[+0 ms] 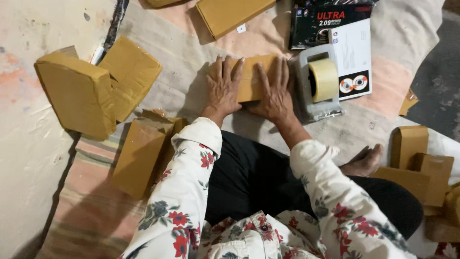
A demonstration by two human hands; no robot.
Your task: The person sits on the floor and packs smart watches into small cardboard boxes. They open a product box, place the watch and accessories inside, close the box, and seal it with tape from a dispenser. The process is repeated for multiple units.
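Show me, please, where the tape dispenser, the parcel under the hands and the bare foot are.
tape dispenser (320,82), head view, on its tape roll.
parcel (250,79), head view, on its brown top between the hands.
bare foot (364,162), head view, on its middle.

tape dispenser (318,81) right of parcel (253,76)

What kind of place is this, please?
Probably a home floor used for packing parcels: a person sits on a cloth, both hands pressing a brown parcel, beside a tape dispenser and other wrapped parcels.

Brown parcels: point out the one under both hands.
It is the flat brown parcel beside the tape dispenser, pressed down by the left hand and right hand. The other parcels lie untouched around the mat.
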